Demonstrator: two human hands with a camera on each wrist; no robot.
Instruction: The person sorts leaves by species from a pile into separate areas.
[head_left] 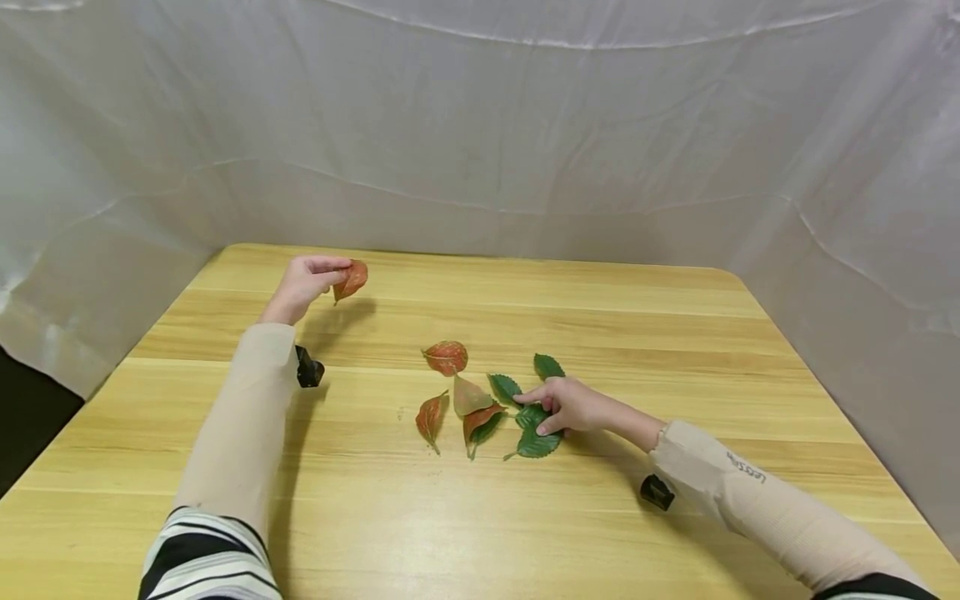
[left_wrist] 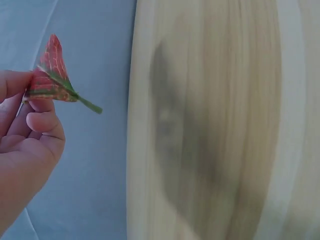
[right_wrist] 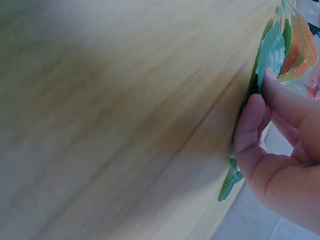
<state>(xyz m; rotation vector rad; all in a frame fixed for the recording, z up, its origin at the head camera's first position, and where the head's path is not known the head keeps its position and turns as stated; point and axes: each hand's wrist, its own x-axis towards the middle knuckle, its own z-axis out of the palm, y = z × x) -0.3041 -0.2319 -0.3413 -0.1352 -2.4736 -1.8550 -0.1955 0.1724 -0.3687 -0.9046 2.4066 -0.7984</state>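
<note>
At the table's far left my left hand (head_left: pixel 303 283) holds up a red leaf (head_left: pixel 351 281) above the wood, pinched between thumb and fingers. In the left wrist view this leaf (left_wrist: pixel 54 75) shows its green stem and midrib, and its shadow falls on the table. My right hand (head_left: pixel 573 406) is low at the right of the leaf pile, thumb and index finger about a green leaf (head_left: pixel 532 416). Another green leaf (head_left: pixel 538 446) lies under the thumb's side. In the right wrist view a green leaf (right_wrist: pixel 272 47) stands tilted at the fingertips.
Left of the right hand lie red leaves (head_left: pixel 446 357) and a pale tan leaf (head_left: pixel 469 396), some overlapping. One green leaf (head_left: pixel 548 366) lies behind the hand. The wooden table (head_left: pixel 360 517) meets a pale hanging sheet (head_left: pixel 480 125) at back and sides.
</note>
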